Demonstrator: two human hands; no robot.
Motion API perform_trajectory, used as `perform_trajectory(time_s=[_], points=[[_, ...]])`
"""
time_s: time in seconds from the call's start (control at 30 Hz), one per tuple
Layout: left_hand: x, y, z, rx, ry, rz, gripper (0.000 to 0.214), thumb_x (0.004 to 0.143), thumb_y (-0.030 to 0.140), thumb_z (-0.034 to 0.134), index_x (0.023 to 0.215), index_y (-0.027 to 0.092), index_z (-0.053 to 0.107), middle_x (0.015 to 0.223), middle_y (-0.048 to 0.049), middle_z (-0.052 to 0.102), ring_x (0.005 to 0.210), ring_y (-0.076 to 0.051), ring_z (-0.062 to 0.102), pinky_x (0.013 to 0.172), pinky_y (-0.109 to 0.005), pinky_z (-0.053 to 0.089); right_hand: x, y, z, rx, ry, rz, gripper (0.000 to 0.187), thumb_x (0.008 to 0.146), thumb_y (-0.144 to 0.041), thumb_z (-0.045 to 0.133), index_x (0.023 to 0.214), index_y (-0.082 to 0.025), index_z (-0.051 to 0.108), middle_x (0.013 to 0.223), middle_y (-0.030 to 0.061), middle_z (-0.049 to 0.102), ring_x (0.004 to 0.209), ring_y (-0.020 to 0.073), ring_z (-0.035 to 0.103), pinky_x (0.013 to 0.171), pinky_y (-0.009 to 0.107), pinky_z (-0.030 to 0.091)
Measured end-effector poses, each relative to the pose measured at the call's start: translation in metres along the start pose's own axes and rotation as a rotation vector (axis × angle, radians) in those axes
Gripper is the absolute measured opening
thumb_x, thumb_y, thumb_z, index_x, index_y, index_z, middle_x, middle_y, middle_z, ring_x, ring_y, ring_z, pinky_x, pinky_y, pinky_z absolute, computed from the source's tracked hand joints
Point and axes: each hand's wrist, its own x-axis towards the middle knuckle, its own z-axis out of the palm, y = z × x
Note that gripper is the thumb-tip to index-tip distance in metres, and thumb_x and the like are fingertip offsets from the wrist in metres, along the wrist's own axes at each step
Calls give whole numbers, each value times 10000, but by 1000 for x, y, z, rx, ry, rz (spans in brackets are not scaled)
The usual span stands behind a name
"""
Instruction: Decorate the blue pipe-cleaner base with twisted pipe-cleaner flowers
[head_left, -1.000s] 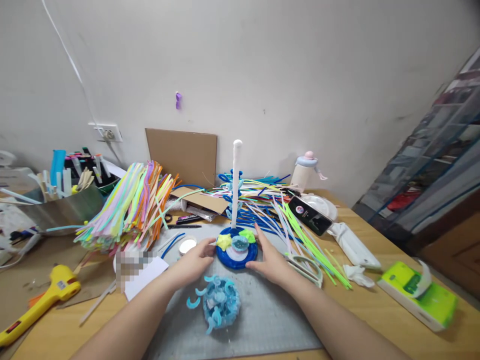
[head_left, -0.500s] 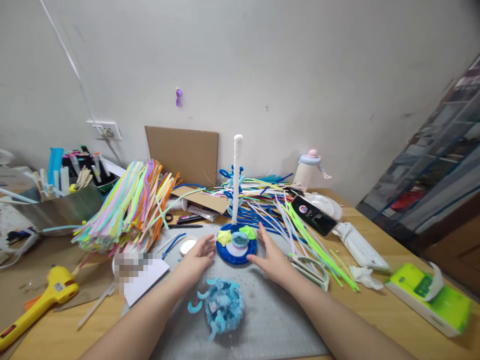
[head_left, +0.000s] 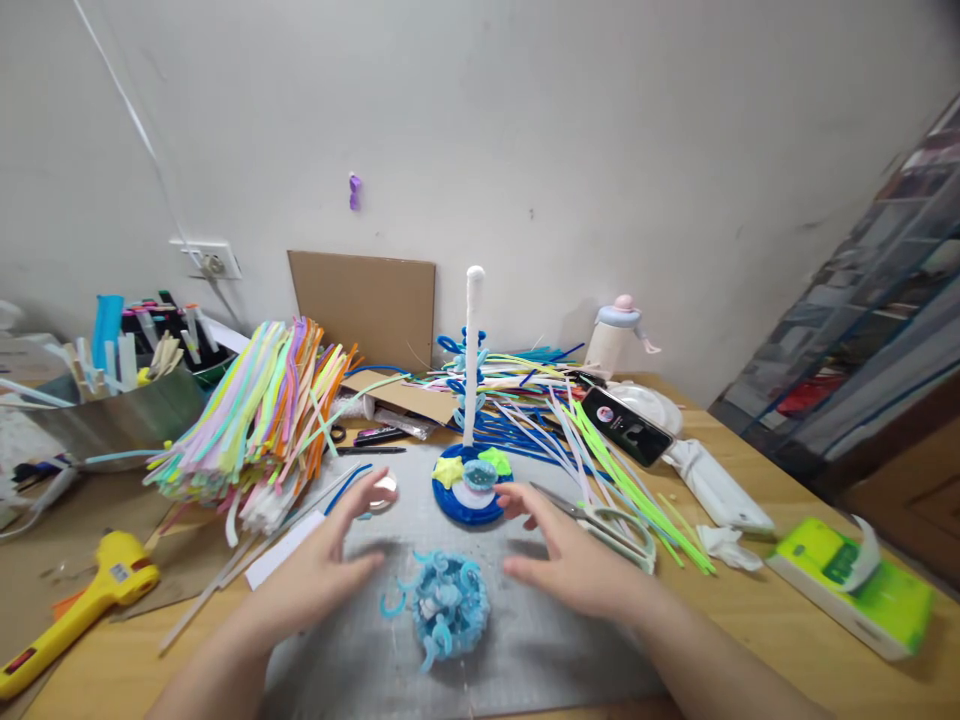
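My left hand (head_left: pixel 326 562) is spread, thumb apart from curved fingers, at ten o'clock from the fluffy bowl (head_left: pixel 450 605) on the mat (head_left: pixel 540 660). My right hand (head_left: pixel 574 562), likewise unclosed, is at two o'clock; its fingertips overlap the blue base (head_left: pixel 471 517), though I can't tell if they touch. That base, at the bowl's twelve, bears a white post (head_left: pixel 471 370). Scissors (head_left: pixel 592 516) lie just beyond my right hand, around one o'clock.
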Motion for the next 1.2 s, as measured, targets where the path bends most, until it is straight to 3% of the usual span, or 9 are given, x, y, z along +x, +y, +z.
perform_trajectory(time_s=[0.1,0.2,0.37,0.57,0.77,0.87,0.93,1.07,1.2], points=[[-16,0,6,83,-301,-53,1086,545,262,768,1417,342,125,1420,-80,329,1288,-295,322,1055,-433,262,-11,-13,12,-19,-200,8,1015,628,-391,746,1427,-325,123,1421,82,314,1297,295,286,1052,455,236],[-20,2,20,94,-390,-91,1229,468,310,808,1421,358,33,1439,-97,276,1233,-316,387,971,-421,380,-12,-14,24,-72,-217,-32,1175,552,-422,791,1436,-311,25,1440,107,270,1318,324,223,1060,483,190],[-18,4,39,105,-371,-49,1227,457,338,809,1427,325,59,1401,-84,346,1265,-301,339,1063,-433,246,-7,-5,44,-96,-186,-85,1250,517,-448,804,1438,-276,-24,1431,139,266,1288,334,266,1046,487,194],[-15,4,50,19,-326,-61,1095,568,256,727,1429,320,54,1353,-79,394,1188,-269,421,1015,-402,329,-6,-1,54,-109,-185,-103,1268,502,-377,818,1438,-270,-30,1372,142,361,1233,345,331,1022,505,203],[-13,1,57,-5,-285,-19,1113,547,225,749,1426,319,73,1328,-100,390,1140,-271,451,968,-409,377,-4,0,58,-134,-164,-176,1174,561,-320,766,1441,-270,-9,1360,119,393,1197,331,373,1017,498,216],[-12,1,54,-59,-265,20,1155,544,241,778,1415,357,28,1333,-98,367,1069,-244,499,918,-394,413,-6,-2,49,-83,-134,-171,1132,574,-264,753,1441,-276,25,1321,116,415,1190,312,395,1007,473,264],[-10,1,48,-40,-172,91,1200,527,281,805,1406,372,-6,1338,-90,355,1128,-254,453,973,-416,354,-7,-5,36,-22,-131,-130,1110,579,-255,756,1439,-284,53,1300,109,417,1187,295,414,998,441,304],[-3,-4,38,-11,60,228,1191,545,369,798,1403,352,-27,1300,-85,388,1205,-266,370,1046,-450,222,-6,-9,-4,106,-156,-101,1067,598,-220,752,1432,-299,91,1308,85,405,1163,253,460,980,386,359],[2,-10,36,-53,131,227,1081,626,369,749,1407,327,2,1244,-88,435,1178,-260,404,1005,-438,278,0,0,-48,180,9,-44,1060,578,-192,765,1422,-313,137,1308,84,424,1116,246,508,947,393,404]])
